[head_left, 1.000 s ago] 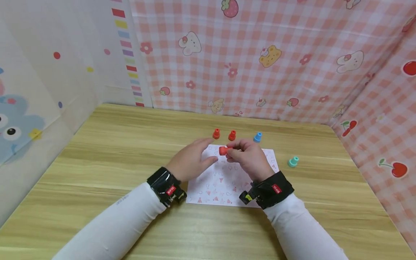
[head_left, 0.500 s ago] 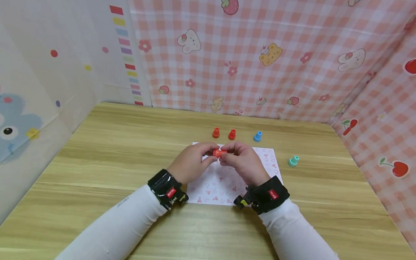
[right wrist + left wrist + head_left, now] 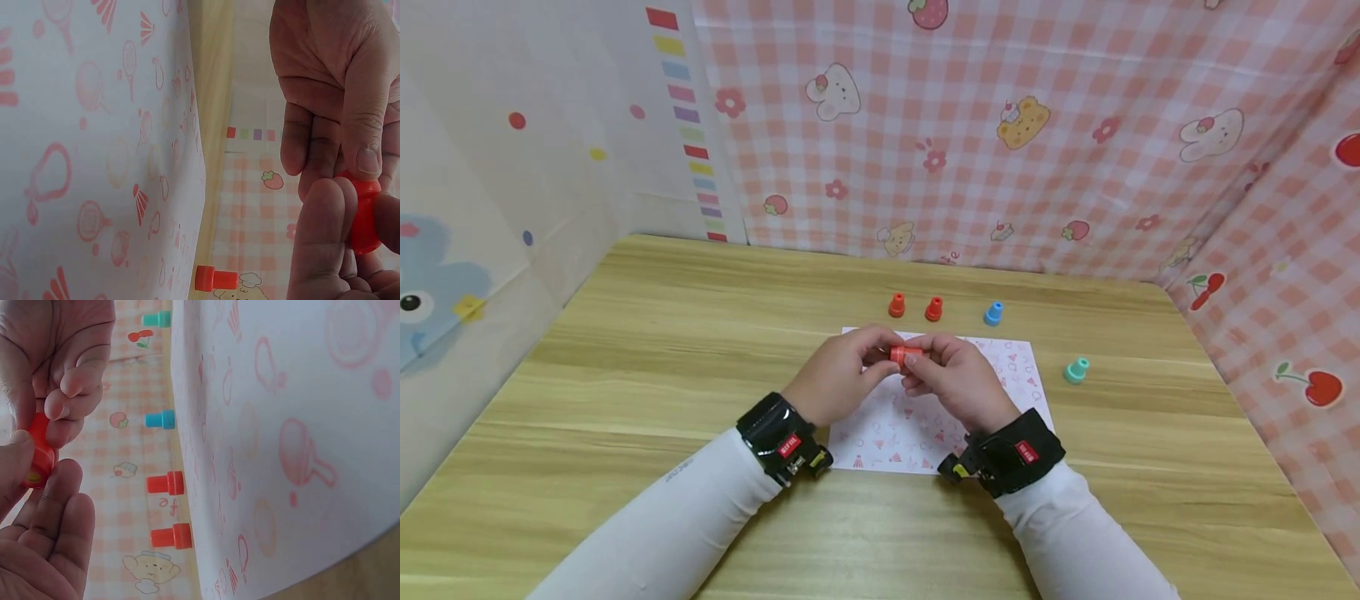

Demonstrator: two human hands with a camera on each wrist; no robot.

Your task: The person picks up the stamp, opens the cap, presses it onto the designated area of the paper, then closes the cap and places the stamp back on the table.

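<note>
A red toy stamp point(image 3: 906, 357) is held up over the printed sheet, lying sideways between both hands in the head view. Thumb and fingers of my left hand point(image 3: 835, 379) grip its left end. My right hand point(image 3: 962, 383) pinches the other end. In the left wrist view the red stamp point(image 3: 40, 447) shows between the two thumbs and fingertips, which hide part of it. Below the hands lies the white paper point(image 3: 880, 442), covered in small red and orange stamped pictures such as rackets and shuttlecocks.
Beyond the paper stand two more red stamps, one on the left point(image 3: 897, 306) and one beside it point(image 3: 933, 309), then a blue stamp point(image 3: 993, 314). A mint-green stamp point(image 3: 1077, 371) is right of the sheet. A patterned cloth point(image 3: 955, 200) hangs behind the wooden table point(image 3: 700, 317).
My right hand has brought the red stamp left and slightly down towards my left hand. The left fingers, spread apart a second ago, have closed onto its end.
</note>
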